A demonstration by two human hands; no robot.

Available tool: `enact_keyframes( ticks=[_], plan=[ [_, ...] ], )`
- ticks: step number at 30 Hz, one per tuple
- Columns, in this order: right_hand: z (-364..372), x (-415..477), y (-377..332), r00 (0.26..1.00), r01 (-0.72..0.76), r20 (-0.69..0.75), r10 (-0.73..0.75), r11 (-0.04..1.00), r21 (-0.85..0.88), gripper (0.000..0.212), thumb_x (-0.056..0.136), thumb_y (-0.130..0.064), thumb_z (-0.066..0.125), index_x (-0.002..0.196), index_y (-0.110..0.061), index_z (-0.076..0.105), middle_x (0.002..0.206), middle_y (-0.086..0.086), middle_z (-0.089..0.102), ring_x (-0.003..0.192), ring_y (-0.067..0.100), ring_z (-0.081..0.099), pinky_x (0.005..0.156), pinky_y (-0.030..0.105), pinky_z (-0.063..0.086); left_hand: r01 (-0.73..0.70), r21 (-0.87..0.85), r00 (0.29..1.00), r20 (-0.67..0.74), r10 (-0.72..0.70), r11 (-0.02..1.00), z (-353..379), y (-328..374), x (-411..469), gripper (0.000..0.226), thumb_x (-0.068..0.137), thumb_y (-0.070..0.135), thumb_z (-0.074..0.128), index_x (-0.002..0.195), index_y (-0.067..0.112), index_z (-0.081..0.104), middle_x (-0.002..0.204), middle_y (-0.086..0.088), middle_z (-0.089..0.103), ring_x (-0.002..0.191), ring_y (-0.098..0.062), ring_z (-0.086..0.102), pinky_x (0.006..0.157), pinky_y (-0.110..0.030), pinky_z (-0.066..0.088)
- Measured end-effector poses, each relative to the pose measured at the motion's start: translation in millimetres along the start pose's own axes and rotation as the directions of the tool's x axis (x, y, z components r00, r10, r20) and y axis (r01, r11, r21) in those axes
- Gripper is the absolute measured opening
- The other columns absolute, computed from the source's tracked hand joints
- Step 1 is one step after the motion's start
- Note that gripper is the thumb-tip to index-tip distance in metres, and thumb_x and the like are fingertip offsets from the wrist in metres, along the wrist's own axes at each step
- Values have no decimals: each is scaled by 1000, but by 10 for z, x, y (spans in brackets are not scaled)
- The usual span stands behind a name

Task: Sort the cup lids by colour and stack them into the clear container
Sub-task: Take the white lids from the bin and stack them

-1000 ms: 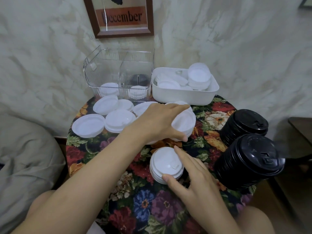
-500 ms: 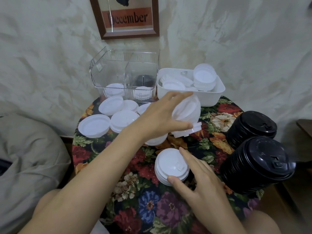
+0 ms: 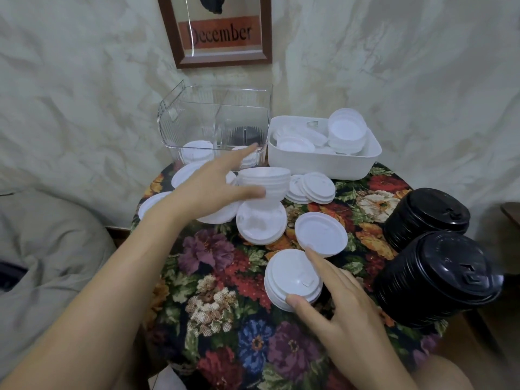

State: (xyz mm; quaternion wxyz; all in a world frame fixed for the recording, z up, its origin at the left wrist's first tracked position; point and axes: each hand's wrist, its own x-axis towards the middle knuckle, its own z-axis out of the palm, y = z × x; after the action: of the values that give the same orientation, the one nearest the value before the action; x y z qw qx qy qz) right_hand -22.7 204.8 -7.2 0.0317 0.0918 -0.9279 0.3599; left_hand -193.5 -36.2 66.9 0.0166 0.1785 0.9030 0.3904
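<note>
**A:** How far along is the sorting judged to be?

**B:** Barely begun. Little is seen in the clear container (image 3: 174, 128) at the far edge of the table (image 3: 219, 299). A short pile of white lids (image 3: 197, 153) lies in its left compartment. A few more lie at the front of the right one, with something dark and ribbed behind them, taken to be black lids.

**A:** What is left?

**B:** Most of it. Loose white lids (image 3: 320, 233) are spread over the middle and toward the left edge. A white tub (image 3: 323, 164) just beside the container is filled with more. Two tall black lid stacks (image 3: 439, 280) are leaned at the right edge.

**A:** What is held?

**B:** A raised stack of white lids (image 3: 266, 182) is gripped by the left hand (image 3: 208, 192) just in front of the container. The thumb is pressed to its side and the forefinger is stretched out. A low stack of white lids (image 3: 292, 280), toward the near edge, is clasped by the right hand (image 3: 340, 302), with the thumb at its near rim and the forefinger laid over its top.

**A:** What cannot be made out?

**B:** The left hand's other fingers are hidden behind its stack. Lids by the left edge are partly covered by the forearm. No count can be told, and the container's contents are blurred by its ribbed walls.
</note>
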Motion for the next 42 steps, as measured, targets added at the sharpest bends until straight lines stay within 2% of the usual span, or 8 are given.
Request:
enact_keyframes(
  ticks=[4,7,11,18,27,32,36,42],
  plan=[
    [-6,-3,-8,1000,-11,1,11,1000,12,68,86,-73,54,143,-72,17,142,-57,19,134,-26,16,100,7,25,112,254,969,-244,-49,961,-217,-339,197,54,98,58,55,147,34,54,146,8,59,134,-16,54,105,-34,39],
    [-12,2,-20,1000,-17,8,17,1000,14,72,80,-79,47,145,-71,16,137,-63,14,130,-31,13,96,-2,22,217,391,975,-133,-178,894,-260,-531,344,41,101,37,61,141,31,60,150,1,56,134,-25,53,104,-38,41],
    [-10,18,-18,1000,-21,9,21,1000,18,73,75,-82,43,142,-72,16,138,-62,16,130,-31,13,98,4,24,155,461,988,-77,-134,874,-242,-556,435,38,96,29,69,134,32,66,147,4,55,129,-22,55,98,-35,42],
    [-9,18,-7,1000,-26,11,25,1000,16,76,80,-76,51,148,-65,19,135,-63,15,128,-32,13,95,-4,21,113,584,990,0,-139,804,-202,-594,511,43,94,46,69,133,26,69,152,-2,48,132,-31,48,104,-41,40],
    [5,23,13,1000,-23,1,23,1000,7,77,83,-74,55,151,-62,20,138,-60,17,130,-31,13,95,-4,19,-74,546,995,97,25,834,-105,-558,514,27,103,41,58,126,40,72,151,5,54,133,-28,50,109,-48,40],
    [9,24,25,1000,-24,13,24,1000,-5,75,86,-72,57,150,-63,19,142,-57,16,132,-29,12,97,-1,21,-112,434,984,-77,161,894,-78,-438,451,24,101,29,64,121,28,76,127,2,71,116,-21,63,88,-29,40],
    [2,20,16,1000,-14,5,14,1000,-13,75,80,-82,48,146,-67,17,144,-56,15,135,-25,13,99,2,23,-124,372,954,-210,214,920,60,-53,440,31,104,35,57,130,25,70,128,2,70,114,-21,62,88,-34,44],
    [-18,30,-3,999,-15,28,16,1000,-7,72,85,-77,51,145,-68,13,143,-57,11,134,-27,9,104,13,23,-340,501,937,105,334,796,465,580,750,49,95,48,68,140,30,61,135,4,66,127,-19,56,100,-36,43]
  ],
)
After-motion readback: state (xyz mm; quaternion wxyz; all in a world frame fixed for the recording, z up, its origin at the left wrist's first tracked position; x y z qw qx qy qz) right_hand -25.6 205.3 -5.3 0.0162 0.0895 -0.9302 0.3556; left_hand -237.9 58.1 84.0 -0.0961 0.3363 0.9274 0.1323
